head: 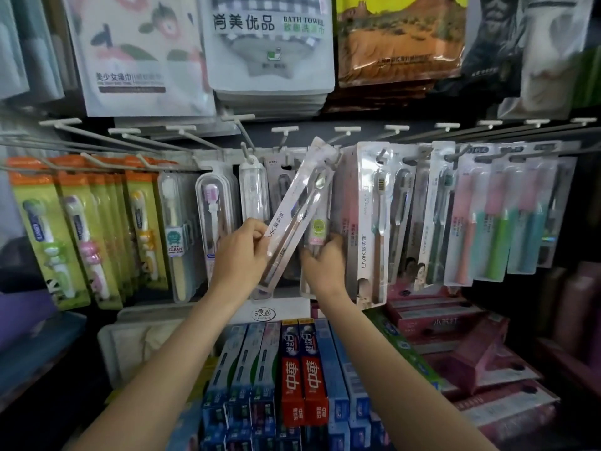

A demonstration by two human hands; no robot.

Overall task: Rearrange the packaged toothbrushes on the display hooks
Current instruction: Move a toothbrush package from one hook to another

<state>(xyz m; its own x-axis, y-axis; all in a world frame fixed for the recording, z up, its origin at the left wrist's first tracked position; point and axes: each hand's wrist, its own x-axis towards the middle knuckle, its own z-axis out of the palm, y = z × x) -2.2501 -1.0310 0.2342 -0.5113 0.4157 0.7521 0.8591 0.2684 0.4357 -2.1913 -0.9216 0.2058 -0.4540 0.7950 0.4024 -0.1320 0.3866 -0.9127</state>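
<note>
Centrally, the left hand [242, 253] gripped a long clear toothbrush pack [294, 219] near its lower half, fingers curled round the left edge and thumb on the front. The pack was tilted, its top leaning right, with the top end up at the tip of a display hook [338, 151]; whether the hanging hole was on the hook could not be told. The pack's lower end hung just above the shelf stock.

The right hand [325, 262] was just beside it to the right, fingers curled on the lower part of a hanging pack with a green round sticker [318, 227], which sat behind the tilted pack. How firmly it held was unclear owing to blur.

Directly right of both hands hung a white LMK toothbrush pack [370, 222], upright on its hook. Further right hung pink and green toothbrush packs [484, 222]. To the left hung clear-cased toothbrushes [214, 209], then a row of green and orange children's toothbrush cards [48, 236].

Above the hooks hung bagged bath towels [270, 43]. Below the hands, toothpaste boxes [304, 369] stood in rows, red ones in the middle, blue ones on both sides, and pink boxes [455, 336] stacked to the right.
</note>
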